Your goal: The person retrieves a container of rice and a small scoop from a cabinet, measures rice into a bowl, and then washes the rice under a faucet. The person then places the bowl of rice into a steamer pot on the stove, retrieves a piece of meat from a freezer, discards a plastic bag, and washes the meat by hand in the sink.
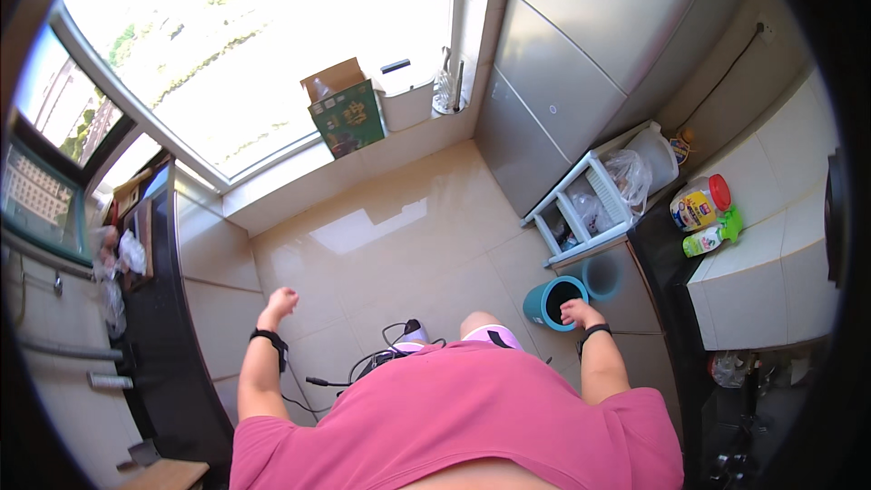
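Observation:
My left hand (283,302) hangs in the air over the tiled floor, beside the left cabinet fronts (221,292). Its fingers are loosely curled and nothing shows in them. On the other side, my right hand (580,314) is held out with its fingers slightly bent and no object visible in it. From above it overlaps the rim of a teal bin (537,303) standing on the floor; I see no clear contact. Both wrists wear dark bands. A black cable (360,361) with a plug end hangs in front of my body.
A white plastic rack (592,211) holding bags stands between the silver refrigerator (544,95) and the right counter. A green cardboard box (350,119) and a white bin (408,99) sit on the window ledge. A spray bottle (708,239) is on the black right counter (656,265).

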Available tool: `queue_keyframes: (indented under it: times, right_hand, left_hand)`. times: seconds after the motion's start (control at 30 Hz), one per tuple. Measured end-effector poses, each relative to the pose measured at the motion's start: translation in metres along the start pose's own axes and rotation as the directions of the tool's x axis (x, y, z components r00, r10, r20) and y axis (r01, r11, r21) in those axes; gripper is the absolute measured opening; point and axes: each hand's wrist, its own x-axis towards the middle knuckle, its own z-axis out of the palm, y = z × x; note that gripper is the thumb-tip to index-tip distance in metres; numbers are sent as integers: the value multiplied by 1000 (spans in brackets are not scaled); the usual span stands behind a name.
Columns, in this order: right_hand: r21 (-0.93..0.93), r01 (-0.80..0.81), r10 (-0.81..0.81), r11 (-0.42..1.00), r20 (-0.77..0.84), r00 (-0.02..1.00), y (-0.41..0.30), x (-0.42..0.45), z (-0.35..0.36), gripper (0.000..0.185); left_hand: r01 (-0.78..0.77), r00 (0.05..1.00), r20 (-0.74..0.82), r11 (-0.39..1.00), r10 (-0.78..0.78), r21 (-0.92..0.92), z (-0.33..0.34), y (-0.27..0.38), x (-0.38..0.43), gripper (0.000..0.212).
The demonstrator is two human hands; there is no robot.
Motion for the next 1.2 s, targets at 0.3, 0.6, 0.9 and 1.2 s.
queue_keyframes:
  times: [0.3,0.6,0.9,1.2]
  right_hand:
    - [144,-749,716,646,226,661,21,-19,35,27]
    - [372,-304,323,877,11,946,-110,123,6,32]
    - [599,-111,306,793,-235,922,-187,72,22,33]
    - [575,-686,715,445,233,659,-213,-39,153,33]
  left_hand:
    - [-563,826,174,805,537,186,-74,326,209,36]
    - [-781,616,405,589,675,205,30,559,341,42]
    - [-713,663,203,691,720,-120,164,684,443,55]
    - [-645,686,145,688,713,-333,245,698,508,74]
